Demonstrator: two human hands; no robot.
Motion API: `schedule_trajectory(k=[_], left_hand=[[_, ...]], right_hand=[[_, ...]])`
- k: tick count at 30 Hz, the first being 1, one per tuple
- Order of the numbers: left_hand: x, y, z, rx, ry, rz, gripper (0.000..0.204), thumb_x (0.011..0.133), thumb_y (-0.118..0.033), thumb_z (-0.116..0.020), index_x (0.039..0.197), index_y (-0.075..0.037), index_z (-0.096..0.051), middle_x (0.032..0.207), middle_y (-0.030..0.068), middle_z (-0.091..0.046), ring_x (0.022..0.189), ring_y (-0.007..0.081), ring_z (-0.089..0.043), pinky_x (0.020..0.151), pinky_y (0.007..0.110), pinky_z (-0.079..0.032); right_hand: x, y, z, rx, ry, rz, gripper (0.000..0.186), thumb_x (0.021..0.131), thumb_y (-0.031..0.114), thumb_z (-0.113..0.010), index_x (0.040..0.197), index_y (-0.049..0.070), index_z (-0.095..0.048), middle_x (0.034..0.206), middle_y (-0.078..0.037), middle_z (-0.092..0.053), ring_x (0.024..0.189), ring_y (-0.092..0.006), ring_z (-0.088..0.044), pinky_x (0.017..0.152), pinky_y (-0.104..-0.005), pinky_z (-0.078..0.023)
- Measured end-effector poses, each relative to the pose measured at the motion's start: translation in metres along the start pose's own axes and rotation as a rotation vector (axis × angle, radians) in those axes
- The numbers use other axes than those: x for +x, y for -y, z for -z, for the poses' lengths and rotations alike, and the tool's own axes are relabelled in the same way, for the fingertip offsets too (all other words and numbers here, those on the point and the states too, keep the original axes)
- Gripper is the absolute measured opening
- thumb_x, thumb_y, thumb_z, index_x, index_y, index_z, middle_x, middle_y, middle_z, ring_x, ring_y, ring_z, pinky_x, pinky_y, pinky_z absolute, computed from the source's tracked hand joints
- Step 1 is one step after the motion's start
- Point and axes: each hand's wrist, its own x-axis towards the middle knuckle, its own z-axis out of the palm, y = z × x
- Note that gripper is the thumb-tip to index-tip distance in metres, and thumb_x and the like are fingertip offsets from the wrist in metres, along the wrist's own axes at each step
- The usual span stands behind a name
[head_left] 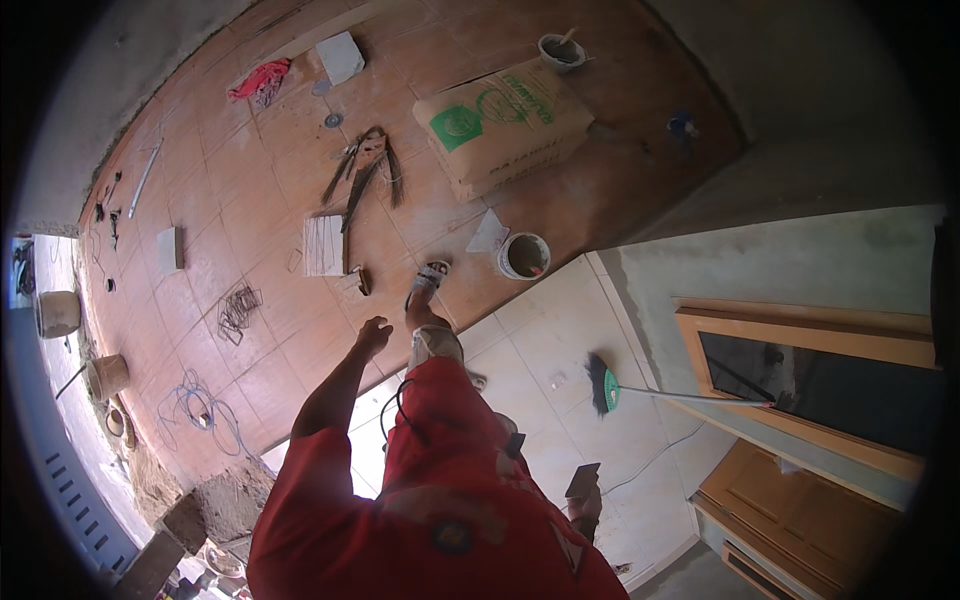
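Observation:
My left hand [374,336] hangs above the reddish tiled floor, its fingers curled in and nothing visible in them. Nearest to it on the floor are a small dark-and-tan piece [357,282] and a square tile with lines across it [325,246]. Low on the right, my right hand [586,503] grips a dark, flat, rectangular plate [583,481]; its exact kind cannot be made out. My sandalled foot [430,272] stands on the reddish tiles, close to a white bucket [524,256] with greyish contents.
A large brown paper sack [505,125] lies ahead, with a bowl [562,53] behind it. A broom [604,385] leans toward the wooden-framed window [820,370] at right. Tangled wire [238,312], a blue cable coil [200,415] and a red cloth [262,82] lie leftward. A step edge divides the floors.

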Motion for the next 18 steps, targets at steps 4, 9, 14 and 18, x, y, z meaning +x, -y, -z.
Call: schedule_trajectory(k=[4,9,14,18], left_hand=[[0.035,-0.010,0.028,-0.060,0.109,0.186,0.047,0.084,-0.028,-0.065,0.124,-0.003,-0.061,0.112,0.0225,-0.066,0.098,0.0312,-0.067,0.081,0.040,-0.054],[0.117,-0.008,0.091,-0.025,0.085,0.237,0.042,0.084,-0.025,-0.065,0.117,0.001,-0.064,0.099,0.0214,-0.068,0.080,0.0264,-0.069,0.066,0.038,-0.056],[0.180,-0.125,0.151,-0.192,0.095,0.171,0.036,0.091,-0.022,-0.058,0.119,0.000,-0.058,0.094,0.0159,-0.065,0.071,0.0225,-0.065,0.056,0.037,-0.056],[0.232,-0.195,0.188,-0.338,0.054,0.008,0.036,0.093,-0.018,-0.054,0.123,0.001,-0.055,0.100,0.0177,-0.065,0.086,0.0248,-0.067,0.059,0.034,-0.058]], right_hand=[[0.014,-0.006,-0.067,0.026,-0.036,0.034,0.029,0.095,0.029,-0.057,0.117,0.011,-0.060,0.110,-0.006,-0.065,0.097,-0.0205,-0.063,0.078,-0.0377,-0.054],[0.033,-0.028,-0.191,0.050,-0.107,0.048,0.033,0.094,0.031,-0.060,0.119,0.010,-0.060,0.108,-0.006,-0.064,0.097,-0.0206,-0.061,0.078,-0.0371,-0.053],[0.030,-0.020,-0.281,-0.037,-0.025,0.100,0.033,0.096,0.026,-0.052,0.121,0.005,-0.059,0.109,-0.006,-0.065,0.095,-0.0183,-0.063,0.079,-0.0344,-0.054],[0.033,-0.007,-0.332,-0.057,-0.016,0.139,0.033,0.096,0.021,-0.051,0.123,0.004,-0.058,0.109,-0.006,-0.064,0.096,-0.0178,-0.063,0.079,-0.0327,-0.054]])
